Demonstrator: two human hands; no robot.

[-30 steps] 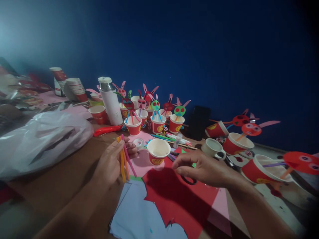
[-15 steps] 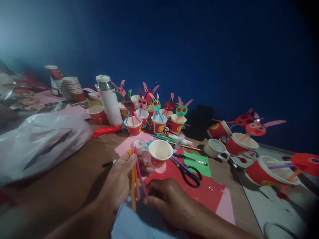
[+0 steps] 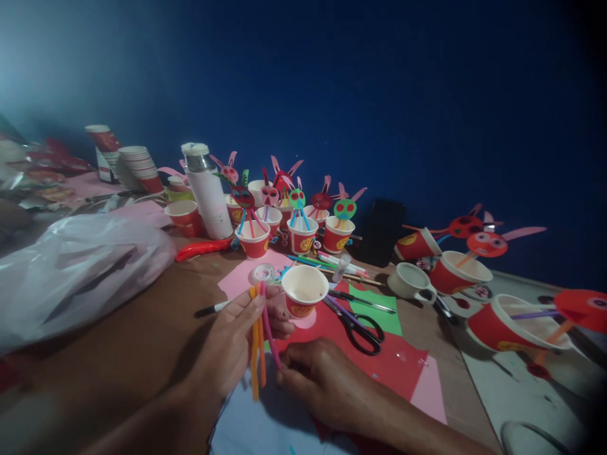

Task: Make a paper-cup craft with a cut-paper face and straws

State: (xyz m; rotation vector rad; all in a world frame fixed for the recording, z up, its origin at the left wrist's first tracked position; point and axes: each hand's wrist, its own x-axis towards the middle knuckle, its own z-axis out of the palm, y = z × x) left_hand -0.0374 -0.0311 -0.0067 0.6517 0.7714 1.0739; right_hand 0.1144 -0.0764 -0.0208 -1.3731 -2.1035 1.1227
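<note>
My left hand (image 3: 237,322) pinches the tops of two orange strips (image 3: 255,366) and one pink strip (image 3: 269,328), which hang side by side; whether they are pipe cleaners or paper I cannot tell. Closed on the lower end of the pink strip is my right hand (image 3: 317,379), its thumb and fingertips together. Just beyond both hands stands an upright red paper cup (image 3: 301,308) with a white inside. Black-handled scissors (image 3: 363,335) lie to its right on red paper (image 3: 398,370). A black marker (image 3: 211,309) lies left of my left hand, partly hidden by it.
Paper cups (image 3: 253,243) with rabbit-like paper figures stand behind. At left lie a white plastic bag (image 3: 95,272) and a white flask (image 3: 208,196). A mug (image 3: 410,284) and tipped cups (image 3: 507,328) are at right. Pens, coloured paper and tape (image 3: 262,273) surround the near cup.
My left hand and the strip tops have shifted slightly right. The right hand has barely moved and keeps its pinch on the pink strip.
</note>
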